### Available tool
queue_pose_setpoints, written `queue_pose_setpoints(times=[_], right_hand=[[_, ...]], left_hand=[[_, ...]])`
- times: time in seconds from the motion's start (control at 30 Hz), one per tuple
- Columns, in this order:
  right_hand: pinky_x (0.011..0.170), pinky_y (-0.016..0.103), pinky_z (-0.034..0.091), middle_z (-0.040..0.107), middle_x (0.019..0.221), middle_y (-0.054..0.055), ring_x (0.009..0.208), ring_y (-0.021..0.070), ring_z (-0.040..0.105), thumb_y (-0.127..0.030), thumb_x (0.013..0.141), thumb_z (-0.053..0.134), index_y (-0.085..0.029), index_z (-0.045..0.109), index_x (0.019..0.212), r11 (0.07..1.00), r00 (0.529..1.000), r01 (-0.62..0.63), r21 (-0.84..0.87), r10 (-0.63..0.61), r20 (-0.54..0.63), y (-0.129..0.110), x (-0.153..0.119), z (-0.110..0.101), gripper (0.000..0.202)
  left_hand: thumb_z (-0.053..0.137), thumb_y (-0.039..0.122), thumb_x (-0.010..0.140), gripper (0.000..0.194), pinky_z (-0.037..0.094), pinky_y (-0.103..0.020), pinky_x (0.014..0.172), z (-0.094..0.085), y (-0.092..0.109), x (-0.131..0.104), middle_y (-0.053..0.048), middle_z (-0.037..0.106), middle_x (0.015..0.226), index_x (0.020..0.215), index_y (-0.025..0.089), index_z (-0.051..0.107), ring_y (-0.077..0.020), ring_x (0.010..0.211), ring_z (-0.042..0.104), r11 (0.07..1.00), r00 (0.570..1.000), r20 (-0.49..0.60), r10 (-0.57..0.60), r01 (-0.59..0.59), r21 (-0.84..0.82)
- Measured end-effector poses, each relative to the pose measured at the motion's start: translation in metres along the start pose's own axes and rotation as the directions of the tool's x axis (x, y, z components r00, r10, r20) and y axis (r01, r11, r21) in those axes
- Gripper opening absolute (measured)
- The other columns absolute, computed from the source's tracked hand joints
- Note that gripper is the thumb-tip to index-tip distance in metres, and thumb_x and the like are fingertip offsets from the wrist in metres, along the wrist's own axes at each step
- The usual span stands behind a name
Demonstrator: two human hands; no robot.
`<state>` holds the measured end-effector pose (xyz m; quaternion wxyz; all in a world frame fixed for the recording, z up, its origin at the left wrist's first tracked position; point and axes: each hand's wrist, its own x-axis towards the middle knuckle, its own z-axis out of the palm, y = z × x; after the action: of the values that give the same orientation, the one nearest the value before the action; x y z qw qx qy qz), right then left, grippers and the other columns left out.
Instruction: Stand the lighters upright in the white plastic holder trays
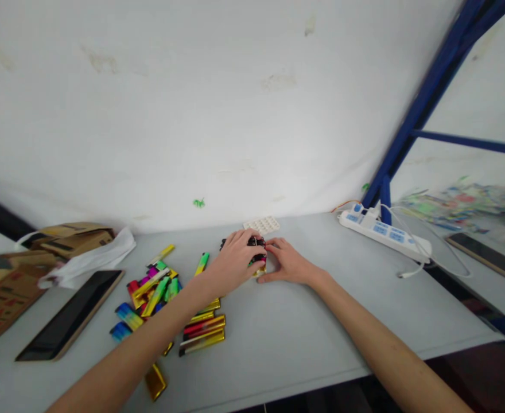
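Lighters (257, 259), a small upright cluster with black tops, near table (304, 338) centre, just before white tray (261, 224); held between both hands. Left hand (234, 259) curled over cluster from left, fingers closed on tops; right hand (287, 262) pressed against right side, fingers together, thumb low. Loose pile of lighters (162, 289), gold, green, pink and blue, lying flat left of hands, partly under left forearm. Dark tablet (69, 315) at left edge, beside cardboard box (3, 287) and white bag (93, 258). Power strip (384, 232) with cable at right, well apart, near blue frame (424, 97).
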<state>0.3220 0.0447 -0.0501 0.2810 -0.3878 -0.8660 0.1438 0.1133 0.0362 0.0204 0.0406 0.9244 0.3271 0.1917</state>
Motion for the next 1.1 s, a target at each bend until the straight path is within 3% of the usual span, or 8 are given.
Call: queue_pose_setpoints(times=[0.17, 0.27, 0.33, 0.5, 0.63, 0.83, 1.0, 1.1], right_hand=[[0.106, 0.051, 0.044, 0.058, 0.130, 0.014, 0.121, 0.0330, 0.053, -0.062, 0.068, 0.085, -0.021, 0.060, 0.131, 1.000, 1.000, 0.001, 0.006, -0.001, -0.005, 0.002, -0.001, 0.001, 0.079], [0.104, 0.051, 0.046, 0.059, 0.128, 0.015, 0.120, 0.0336, 0.054, -0.066, 0.069, 0.082, -0.020, 0.061, 0.129, 1.000, 1.000, -0.006, 0.013, 0.006, 0.011, 0.003, -0.001, 0.000, 0.078], [0.105, 0.052, 0.046, 0.058, 0.129, 0.016, 0.120, 0.0342, 0.054, -0.068, 0.070, 0.080, -0.018, 0.061, 0.128, 1.000, 1.000, -0.006, 0.015, 0.006, 0.024, 0.003, -0.001, 0.000, 0.079], [0.106, 0.053, 0.046, 0.057, 0.131, 0.017, 0.122, 0.0346, 0.053, -0.070, 0.069, 0.080, -0.018, 0.061, 0.128, 0.999, 0.999, -0.029, 0.019, 0.029, 0.030, 0.004, -0.002, 0.001, 0.081], [0.106, 0.054, 0.045, 0.057, 0.132, 0.016, 0.123, 0.0347, 0.053, -0.069, 0.070, 0.080, -0.019, 0.060, 0.130, 0.999, 0.999, -0.030, 0.024, 0.029, 0.029, 0.005, -0.002, 0.002, 0.080], [0.108, 0.053, 0.045, 0.056, 0.132, 0.016, 0.123, 0.0342, 0.053, -0.068, 0.071, 0.079, -0.019, 0.060, 0.130, 0.999, 0.998, -0.036, 0.013, 0.036, 0.046, 0.003, -0.002, 0.000, 0.079], [0.109, 0.054, 0.044, 0.054, 0.133, 0.017, 0.125, 0.0340, 0.052, -0.067, 0.073, 0.079, -0.018, 0.059, 0.130, 0.999, 0.997, -0.046, 0.013, 0.045, 0.054, 0.004, -0.005, 0.000, 0.078], [0.111, 0.054, 0.044, 0.053, 0.136, 0.016, 0.127, 0.0345, 0.051, -0.066, 0.074, 0.078, -0.020, 0.057, 0.133, 0.998, 0.997, -0.063, 0.011, 0.062, 0.049, 0.003, -0.006, 0.000, 0.078]], left_hand=[[0.065, 0.031, 0.091, 0.052, 0.040, -0.045, 0.111, -0.023, 0.003, -0.017, -0.011, 0.053, 0.139, 0.142, 0.030, 0.054, -0.0278, 0.127, 0.053, 0.976, 0.996, -0.077, -0.054, 0.036, -0.215], [0.063, 0.034, 0.091, 0.027, 0.044, -0.040, 0.102, -0.044, -0.014, -0.038, -0.010, 0.067, 0.113, 0.115, 0.023, 0.068, -0.0262, 0.110, 0.061, 0.967, 0.956, -0.210, -0.207, 0.167, -0.194], [0.068, 0.033, 0.085, 0.012, 0.047, -0.034, 0.085, -0.049, -0.035, -0.055, -0.006, 0.070, 0.087, 0.090, 0.022, 0.070, -0.0244, 0.086, 0.063, 0.930, 0.884, -0.297, -0.361, 0.319, -0.182], [0.084, 0.028, 0.059, 0.024, 0.033, -0.025, 0.057, -0.031, -0.083, -0.084, 0.003, 0.059, 0.052, 0.076, 0.024, 0.068, -0.0184, 0.052, 0.049, 0.747, 0.755, -0.167, -0.634, 0.541, -0.387], [0.081, 0.029, 0.055, 0.038, 0.038, -0.026, 0.057, -0.018, -0.095, -0.079, 0.004, 0.063, 0.055, 0.091, 0.024, 0.070, -0.0190, 0.054, 0.055, 0.671, 0.747, -0.051, -0.663, 0.562, -0.484], [0.075, 0.034, 0.065, 0.023, 0.044, -0.027, 0.056, -0.019, -0.093, -0.067, 0.001, 0.063, 0.062, 0.083, 0.020, 0.067, -0.0175, 0.054, 0.058, 0.543, 0.720, -0.030, -0.693, 0.495, -0.678], [0.065, 0.039, 0.082, 0.028, 0.033, -0.021, 0.046, -0.018, -0.065, -0.073, 0.005, 0.054, 0.064, 0.101, 0.020, 0.059, -0.0090, 0.044, 0.041, 0.132, 0.727, 0.125, -0.675, 0.287, -0.949], [0.055, 0.048, 0.088, 0.028, 0.024, -0.019, 0.041, -0.019, -0.051, -0.076, 0.007, 0.041, 0.057, 0.089, 0.019, 0.057, -0.0075, 0.042, 0.028, -0.136, 0.743, 0.259, -0.617, 0.224, -0.965]])
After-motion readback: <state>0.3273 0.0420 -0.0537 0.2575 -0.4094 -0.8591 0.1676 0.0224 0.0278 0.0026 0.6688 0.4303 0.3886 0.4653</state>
